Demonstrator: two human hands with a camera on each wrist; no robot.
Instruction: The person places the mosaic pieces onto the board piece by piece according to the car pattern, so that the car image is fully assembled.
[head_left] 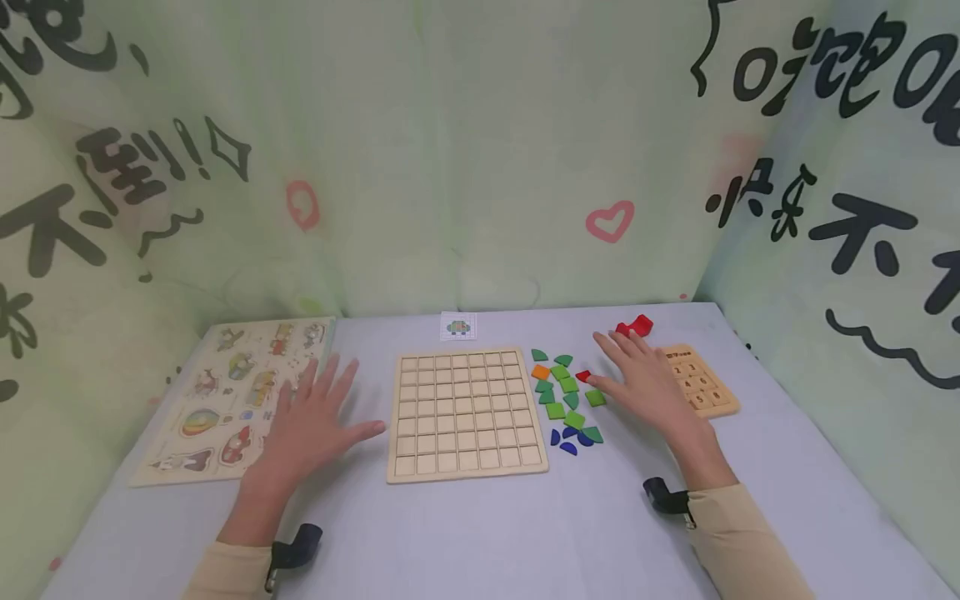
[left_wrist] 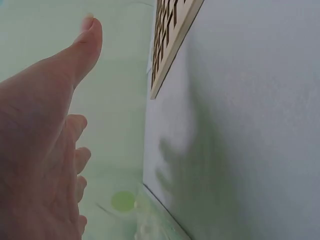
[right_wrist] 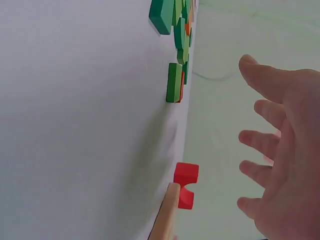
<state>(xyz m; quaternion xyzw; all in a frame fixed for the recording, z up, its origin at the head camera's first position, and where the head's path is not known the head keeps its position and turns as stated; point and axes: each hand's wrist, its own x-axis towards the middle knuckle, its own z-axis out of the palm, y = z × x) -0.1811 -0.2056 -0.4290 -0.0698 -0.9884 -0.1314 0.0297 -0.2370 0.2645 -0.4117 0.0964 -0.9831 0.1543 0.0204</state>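
Note:
My left hand [head_left: 303, 429] is spread above the right part of an illustrated board [head_left: 176, 446], with its thumb pointing toward the wooden grid board [head_left: 468, 417]. In the left wrist view the left hand [left_wrist: 42, 135] holds nothing and casts a shadow on the table. My right hand [head_left: 648, 383] hovers with extended fingers between the loose coloured blocks and a wooden number board [head_left: 708, 387]. Near its fingers are a small red block [head_left: 583, 376] and a light green block [head_left: 595, 397]. The right wrist view shows the right hand [right_wrist: 287, 145] raised with nothing in it.
Green, orange and blue blocks [head_left: 555, 411] lie right of the grid board. A red notched piece [head_left: 640, 325] sits behind the number board. A small picture card [head_left: 458, 326] lies at the back. Printed cloth walls [head_left: 487, 167] enclose the table [head_left: 480, 533].

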